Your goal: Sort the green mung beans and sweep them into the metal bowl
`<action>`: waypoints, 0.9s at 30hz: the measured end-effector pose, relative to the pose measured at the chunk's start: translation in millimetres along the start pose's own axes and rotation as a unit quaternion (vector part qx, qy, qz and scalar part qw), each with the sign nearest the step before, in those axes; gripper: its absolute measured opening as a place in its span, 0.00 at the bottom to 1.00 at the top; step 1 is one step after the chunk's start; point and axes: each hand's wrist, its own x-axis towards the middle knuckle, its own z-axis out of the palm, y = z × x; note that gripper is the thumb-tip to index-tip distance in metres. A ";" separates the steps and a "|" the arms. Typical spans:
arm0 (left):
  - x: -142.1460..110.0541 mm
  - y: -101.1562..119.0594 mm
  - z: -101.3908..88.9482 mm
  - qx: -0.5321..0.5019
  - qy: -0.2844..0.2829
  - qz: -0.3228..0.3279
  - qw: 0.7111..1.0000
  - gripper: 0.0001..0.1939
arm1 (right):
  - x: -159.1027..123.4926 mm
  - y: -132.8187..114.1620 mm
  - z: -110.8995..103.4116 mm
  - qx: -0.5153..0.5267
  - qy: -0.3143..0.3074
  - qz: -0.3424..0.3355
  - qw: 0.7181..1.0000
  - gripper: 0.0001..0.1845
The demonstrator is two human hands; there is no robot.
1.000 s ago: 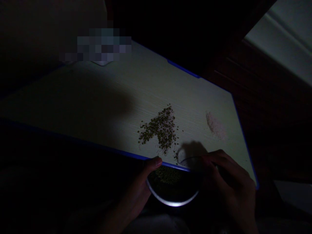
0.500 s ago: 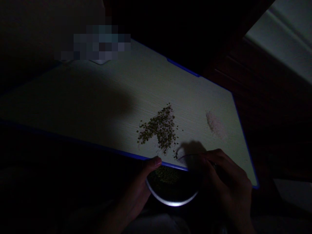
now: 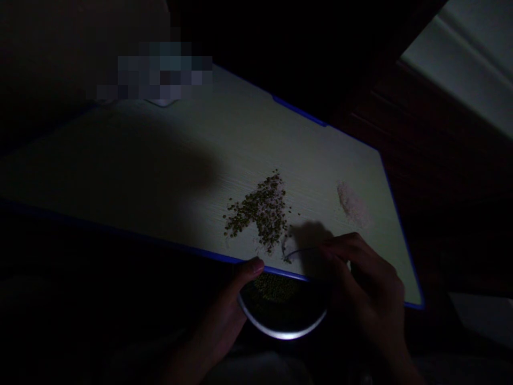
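Note:
Small green beans mixed with pale grains (image 3: 266, 211) lie in a loose heap near the front edge of a pale board (image 3: 240, 123) with a blue rim. Below that edge is a metal bowl (image 3: 286, 335) holding more green beans (image 3: 276, 287). My left hand (image 3: 236, 299) is closed on the bowl's left side, its thumb resting on the board's rim. My right hand (image 3: 368, 278) pinches a thin dark utensil (image 3: 300, 251) over the board. The utensil's tip is at a few stray beans beside the heap; its exact kind is too dark to tell.
A small pile of pale grains (image 3: 353, 204) lies on the board's right part. A light-coloured object (image 3: 162, 101), mostly blurred out, stands at the far left. Dark surroundings hide much; a pale surface (image 3: 473, 59) shows at the upper right.
My right hand has moved slightly up and left with the utensil, bringing its tip to the stray beans. My left hand and the bowl are nearly unchanged.

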 end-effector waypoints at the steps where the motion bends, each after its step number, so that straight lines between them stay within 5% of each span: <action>1: 0.0 -0.1 -0.1 0.000 0.005 -0.001 1.000 0.15 | -0.9 0.0 -1.1 0.004 0.002 -0.002 1.000 0.09; 27: 3.7 -1.7 -3.5 0.003 -0.028 0.003 1.000 0.12 | -9.3 8.7 0.8 0.040 -0.009 0.023 0.999 0.11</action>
